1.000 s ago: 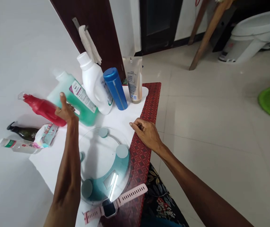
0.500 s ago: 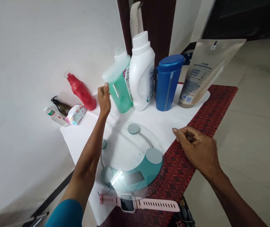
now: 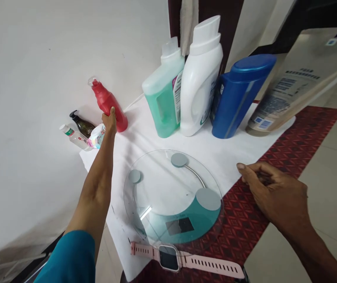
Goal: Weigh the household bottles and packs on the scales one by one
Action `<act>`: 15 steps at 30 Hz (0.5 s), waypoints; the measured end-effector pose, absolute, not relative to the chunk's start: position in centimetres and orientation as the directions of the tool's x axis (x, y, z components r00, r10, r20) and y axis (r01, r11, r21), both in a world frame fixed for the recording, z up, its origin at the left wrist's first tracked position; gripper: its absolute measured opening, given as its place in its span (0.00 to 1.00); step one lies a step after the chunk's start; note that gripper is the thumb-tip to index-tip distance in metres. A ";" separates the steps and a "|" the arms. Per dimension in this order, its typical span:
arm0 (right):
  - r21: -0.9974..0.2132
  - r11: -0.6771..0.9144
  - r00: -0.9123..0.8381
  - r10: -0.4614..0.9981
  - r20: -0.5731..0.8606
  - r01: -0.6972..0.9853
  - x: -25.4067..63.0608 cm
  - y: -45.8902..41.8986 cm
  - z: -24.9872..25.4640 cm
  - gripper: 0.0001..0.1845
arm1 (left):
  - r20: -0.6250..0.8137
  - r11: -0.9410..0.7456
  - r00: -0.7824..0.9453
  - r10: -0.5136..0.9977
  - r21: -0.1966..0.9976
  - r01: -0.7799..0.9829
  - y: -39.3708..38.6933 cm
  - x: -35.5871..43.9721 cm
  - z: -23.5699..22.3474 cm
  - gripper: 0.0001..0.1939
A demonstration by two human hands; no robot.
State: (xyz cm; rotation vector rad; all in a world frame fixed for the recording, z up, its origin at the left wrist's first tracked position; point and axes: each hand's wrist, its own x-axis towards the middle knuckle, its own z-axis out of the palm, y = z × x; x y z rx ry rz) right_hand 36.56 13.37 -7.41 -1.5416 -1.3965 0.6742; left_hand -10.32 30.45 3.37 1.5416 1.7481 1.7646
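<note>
My left hand [image 3: 109, 121] reaches to the back left of the table, its fingers closed against the near side of a red squeeze bottle [image 3: 107, 98] with a clear cap. The bottle's far side is hidden, as are some of my fingers. Close to that hand lies a pack of wipes [image 3: 97, 134], partly covered by it. My right hand [image 3: 277, 192] hovers over the table's right edge with its fingers loosely curled in; nothing shows in its grip. Between my arms lies a round glass bathroom scale [image 3: 168, 188] with a teal panel.
A pink-strapped smartwatch [image 3: 168, 257] lies at the front. Along the back stand a green liquid jug [image 3: 164, 106], a white detergent bottle [image 3: 197, 78], a blue bottle [image 3: 236, 98] and a large beige tube [image 3: 286, 90]. A dark pump bottle [image 3: 83, 125] and a clear bottle [image 3: 78, 138] stand far left.
My left hand has left the green jug and moved left onto the red bottle. My right hand keeps its curled shape. The camera view has shifted, bringing the table closer.
</note>
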 end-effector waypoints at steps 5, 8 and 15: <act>-0.881 0.038 0.222 0.962 0.160 0.472 36.6 13.6 -7.4 0.23 | 0.321 -0.116 -0.635 0.702 0.932 0.344 31.1 -9.4 2.9 0.33; -0.879 0.041 0.221 0.961 0.164 0.476 36.5 13.6 -7.4 0.23 | 0.282 -0.087 -0.705 0.650 0.950 0.300 29.5 -8.2 2.4 0.32; -0.873 0.101 0.202 0.954 0.220 0.477 36.6 13.6 -7.9 0.22 | 0.366 -0.139 -0.754 0.546 0.927 0.349 21.2 -6.0 1.1 0.39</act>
